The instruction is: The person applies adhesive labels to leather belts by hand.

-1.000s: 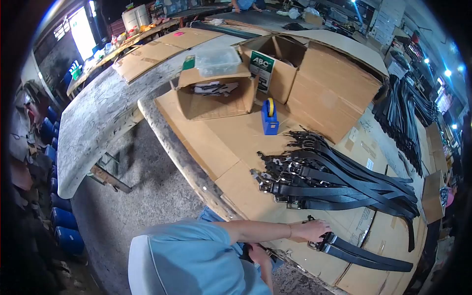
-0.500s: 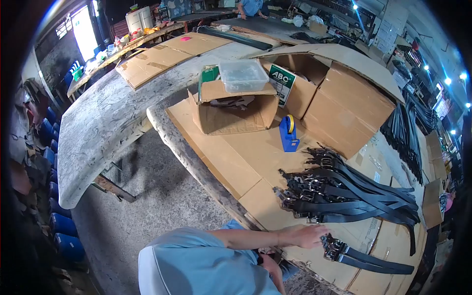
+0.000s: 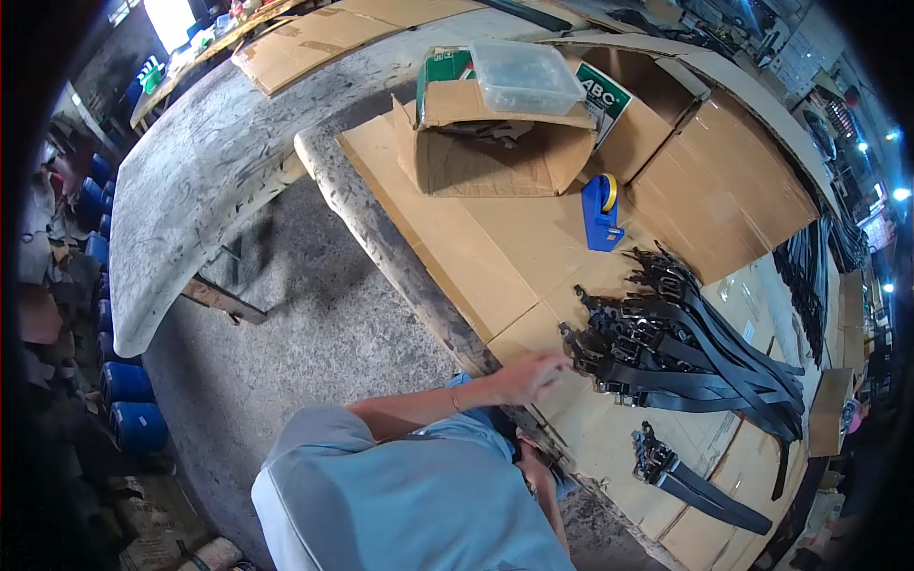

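My left hand (image 3: 535, 379) is over the table edge, left of a heap of black belts (image 3: 685, 352) with metal buckles. It looks blurred; the fingers are apart and nothing shows in them. The belts lie with buckles to the left and straps trailing right. A smaller bunch of black belts (image 3: 700, 481) rests by itself nearer the front edge, touched by neither hand. Low beside my body, my right hand (image 3: 539, 473) is partly hidden by the shirt and table edge, so its fingers cannot be made out.
Flat cardboard (image 3: 476, 257) covers the table. On it stand a blue tape dispenser (image 3: 602, 217), an open carton (image 3: 505, 171) topped by a clear plastic tub (image 3: 526, 76), and a large cardboard box (image 3: 728, 181). More black belts (image 3: 804, 276) hang at the right. Blue rolls (image 3: 133, 425) line the left.
My left hand has left the buckles of the small bunch and moved up and left, toward the table edge. The small bunch stays on the cardboard. The camera view has shifted.
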`<control>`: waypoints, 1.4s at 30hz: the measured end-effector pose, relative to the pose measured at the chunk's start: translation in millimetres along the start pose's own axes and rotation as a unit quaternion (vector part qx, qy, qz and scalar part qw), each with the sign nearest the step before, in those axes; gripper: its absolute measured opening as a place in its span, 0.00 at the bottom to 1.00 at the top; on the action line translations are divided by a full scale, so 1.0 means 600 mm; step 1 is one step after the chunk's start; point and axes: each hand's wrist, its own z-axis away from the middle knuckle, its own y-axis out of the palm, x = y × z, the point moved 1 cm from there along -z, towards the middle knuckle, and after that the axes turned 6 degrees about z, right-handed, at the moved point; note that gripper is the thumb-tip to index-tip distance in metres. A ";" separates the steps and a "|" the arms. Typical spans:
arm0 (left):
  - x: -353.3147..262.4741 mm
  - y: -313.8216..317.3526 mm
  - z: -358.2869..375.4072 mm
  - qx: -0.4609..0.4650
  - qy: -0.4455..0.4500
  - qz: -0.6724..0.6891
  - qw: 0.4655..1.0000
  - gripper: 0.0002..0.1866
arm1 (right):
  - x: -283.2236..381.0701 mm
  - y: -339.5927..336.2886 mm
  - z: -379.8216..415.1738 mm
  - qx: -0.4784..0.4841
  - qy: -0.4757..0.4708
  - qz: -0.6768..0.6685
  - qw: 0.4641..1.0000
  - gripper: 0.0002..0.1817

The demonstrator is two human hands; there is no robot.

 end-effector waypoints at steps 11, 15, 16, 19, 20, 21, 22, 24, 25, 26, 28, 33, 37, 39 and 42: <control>0.037 -0.116 -0.082 -0.208 -0.012 -0.032 0.978 0.13 | -0.029 0.020 -0.035 0.010 0.019 0.080 0.997 0.28; 0.063 -0.099 -0.124 -0.171 -0.018 -0.010 0.985 0.12 | -0.021 0.020 -0.008 -0.027 0.050 -0.029 0.998 0.34; 0.067 -0.097 -0.146 -0.160 -0.019 -0.011 0.987 0.11 | -0.015 0.012 0.003 -0.025 0.046 -0.028 0.998 0.34; 0.074 -0.122 -0.210 -0.178 0.019 -0.026 0.983 0.10 | -0.022 0.012 0.014 -0.088 0.039 -0.064 0.993 0.37; 0.066 -0.138 -0.232 -0.184 0.002 -0.040 0.982 0.10 | -0.048 0.040 0.011 -0.097 0.025 -0.030 0.995 0.35; 0.059 -0.153 -0.248 -0.186 -0.017 -0.051 0.981 0.11 | -0.078 0.065 0.001 -0.107 0.014 0.001 0.994 0.34; 0.062 -0.169 -0.258 -0.197 -0.021 -0.058 0.979 0.11 | -0.071 0.059 -0.002 -0.100 0.003 0.006 0.995 0.34; 0.065 -0.187 -0.287 -0.236 -0.003 -0.081 0.968 0.11 | -0.027 0.025 0.018 -0.058 0.145 -0.101 0.983 0.32; 0.071 -0.197 -0.297 -0.257 -0.011 -0.104 0.961 0.11 | -0.017 0.006 0.022 -0.058 0.147 -0.106 0.982 0.32; 0.082 -0.215 -0.306 -0.276 -0.017 -0.126 0.953 0.11 | -0.008 -0.014 0.022 -0.035 0.140 -0.078 0.986 0.32; 0.117 -0.270 -0.335 -0.314 -0.027 -0.200 0.928 0.12 | -0.005 -0.021 0.017 -0.013 0.138 -0.061 0.989 0.33; 0.251 -0.481 -0.433 -0.235 -0.239 -0.383 0.861 0.12 | -0.115 0.110 -0.035 -0.045 0.095 0.006 0.994 0.29; 0.434 -0.647 -0.495 -0.128 0.062 -0.595 0.791 0.16 | 0.015 0.020 0.014 -0.037 0.054 -0.007 0.998 0.24; 0.347 -0.614 -0.484 -0.136 -0.001 -0.609 0.781 0.18 | 0.009 0.031 0.003 -0.003 0.109 -0.062 0.992 0.22; 0.424 -0.660 -0.486 -0.206 0.021 -0.592 0.779 0.21 | 0.016 0.045 -0.009 -0.066 0.093 -0.082 0.990 0.25</control>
